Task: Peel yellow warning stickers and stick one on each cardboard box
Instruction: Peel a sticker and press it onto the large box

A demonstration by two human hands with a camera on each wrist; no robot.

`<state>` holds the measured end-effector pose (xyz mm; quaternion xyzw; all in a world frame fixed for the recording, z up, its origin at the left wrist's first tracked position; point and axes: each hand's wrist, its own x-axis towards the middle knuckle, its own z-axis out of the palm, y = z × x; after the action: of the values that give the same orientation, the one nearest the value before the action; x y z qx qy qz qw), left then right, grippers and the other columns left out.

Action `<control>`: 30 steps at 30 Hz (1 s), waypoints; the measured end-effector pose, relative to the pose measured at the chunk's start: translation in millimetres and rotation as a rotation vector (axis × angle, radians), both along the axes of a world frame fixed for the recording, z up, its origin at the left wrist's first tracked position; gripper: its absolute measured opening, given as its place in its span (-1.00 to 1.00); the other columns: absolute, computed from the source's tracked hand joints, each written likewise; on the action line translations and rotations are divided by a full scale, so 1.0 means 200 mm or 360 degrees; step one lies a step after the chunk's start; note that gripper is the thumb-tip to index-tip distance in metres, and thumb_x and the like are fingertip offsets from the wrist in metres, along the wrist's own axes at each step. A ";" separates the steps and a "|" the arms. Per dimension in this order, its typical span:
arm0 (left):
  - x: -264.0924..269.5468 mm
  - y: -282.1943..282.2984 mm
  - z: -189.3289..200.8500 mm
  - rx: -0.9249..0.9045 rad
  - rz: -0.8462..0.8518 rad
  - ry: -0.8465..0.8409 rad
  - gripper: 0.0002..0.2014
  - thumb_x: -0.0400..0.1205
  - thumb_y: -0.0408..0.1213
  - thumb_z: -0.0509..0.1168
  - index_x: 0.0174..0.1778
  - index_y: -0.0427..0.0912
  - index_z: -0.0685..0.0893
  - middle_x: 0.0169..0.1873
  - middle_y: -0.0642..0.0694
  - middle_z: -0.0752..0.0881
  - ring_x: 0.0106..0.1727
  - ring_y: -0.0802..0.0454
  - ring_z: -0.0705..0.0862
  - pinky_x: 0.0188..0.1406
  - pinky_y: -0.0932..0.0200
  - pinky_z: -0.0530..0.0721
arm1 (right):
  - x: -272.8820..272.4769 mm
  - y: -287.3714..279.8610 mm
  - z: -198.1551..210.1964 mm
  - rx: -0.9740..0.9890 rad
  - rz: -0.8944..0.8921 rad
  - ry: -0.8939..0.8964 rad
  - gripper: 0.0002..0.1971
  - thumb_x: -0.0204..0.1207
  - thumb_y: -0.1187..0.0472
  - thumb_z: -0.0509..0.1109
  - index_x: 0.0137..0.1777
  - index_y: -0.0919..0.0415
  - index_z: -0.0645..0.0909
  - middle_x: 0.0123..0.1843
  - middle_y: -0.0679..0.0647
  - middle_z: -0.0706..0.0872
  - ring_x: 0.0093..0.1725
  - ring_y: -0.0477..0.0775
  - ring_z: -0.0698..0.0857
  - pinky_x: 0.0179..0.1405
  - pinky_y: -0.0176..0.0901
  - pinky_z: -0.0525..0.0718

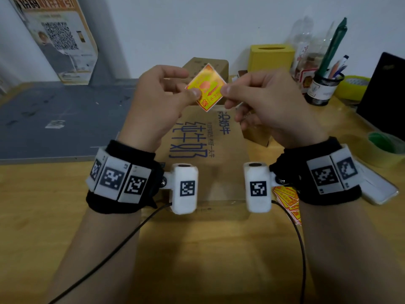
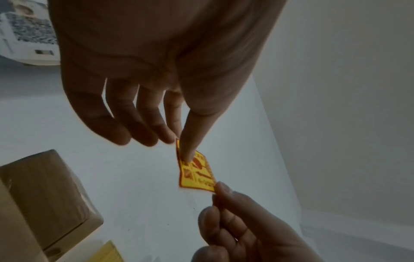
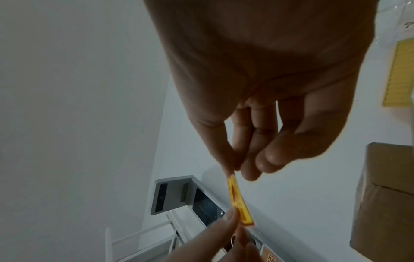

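Note:
A yellow warning sticker with red print is held up between both hands above the boxes. My left hand pinches its left corner between thumb and forefinger. At the sticker's right corner my right hand pinches it the same way. The sticker shows flat in the left wrist view and edge-on in the right wrist view, as sticker. Below lies a large flat cardboard box with blue characters. A smaller cardboard box stands behind the sticker. More yellow stickers lie under my right wrist.
A yellow tissue box, plastic bottles and a mesh pen holder stand at the back right. A tape roll lies at the right edge beside a dark screen. A grey mat covers the desk's left part, with a printed carton leaning on the wall.

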<state>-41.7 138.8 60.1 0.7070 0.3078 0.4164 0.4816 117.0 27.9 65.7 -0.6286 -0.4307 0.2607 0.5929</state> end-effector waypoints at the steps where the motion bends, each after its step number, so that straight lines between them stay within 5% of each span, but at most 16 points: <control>1: 0.00 -0.01 0.01 0.0064 0.0033 -0.0020 -0.73 0.54 -0.32 0.54 0.12 -0.05 0.70 -0.24 0.09 0.66 -0.21 0.13 0.67 -0.25 0.20 0.63 | -0.01 0.00 0.00 0.0028 -0.0015 0.0021 -0.88 0.57 0.26 0.56 -0.14 0.32 0.76 -0.38 0.07 0.77 -0.54 0.02 0.59 -0.62 -0.22 0.58; 6: 0.00 -0.10 0.06 0.0251 -0.0018 -0.0061 -0.87 0.61 -0.32 0.45 -0.02 -0.01 0.84 -0.21 0.11 0.82 -0.28 0.33 0.73 -0.25 0.35 0.66 | -0.02 -0.01 0.04 0.0147 -0.0049 0.0063 -0.77 0.57 0.27 0.57 0.03 0.49 0.75 -0.31 0.13 0.80 -0.54 0.03 0.62 -0.62 -0.20 0.66; 12: 0.04 -0.14 0.06 0.0090 -0.0177 -0.0047 -0.81 0.68 -0.30 0.34 -0.09 0.01 0.86 -0.32 0.07 0.83 -0.23 0.20 0.76 -0.24 0.18 0.76 | -0.07 -0.02 0.05 0.0161 -0.0001 -0.0062 -0.93 0.58 0.30 0.55 -0.15 0.24 0.77 -0.25 0.19 0.82 -0.48 0.09 0.68 -0.50 -0.03 0.80; 21: 0.02 -0.12 0.05 -0.0020 -0.0183 0.0001 -0.83 0.69 -0.32 0.36 0.05 -0.12 0.87 -0.21 -0.04 0.89 -0.24 0.19 0.82 -0.22 0.23 0.75 | -0.06 -0.03 0.04 0.0085 0.0088 -0.0088 -0.93 0.59 0.32 0.53 -0.08 0.26 0.84 -0.24 0.13 0.82 -0.39 0.14 0.69 -0.42 -0.06 0.82; 30: 0.02 -0.12 0.04 0.0052 -0.0200 0.0042 -0.86 0.65 -0.31 0.41 0.02 -0.03 0.86 -0.23 -0.04 0.89 -0.21 0.17 0.83 -0.23 0.26 0.71 | -0.05 -0.04 0.05 0.0060 0.0086 -0.0145 -0.93 0.59 0.33 0.53 -0.10 0.23 0.84 -0.26 0.11 0.84 -0.38 0.14 0.71 -0.34 0.06 0.85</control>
<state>-38.7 114.1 68.6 0.7382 0.2623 0.3810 0.4911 107.0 19.5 76.2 -0.6166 -0.4789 0.2394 0.5772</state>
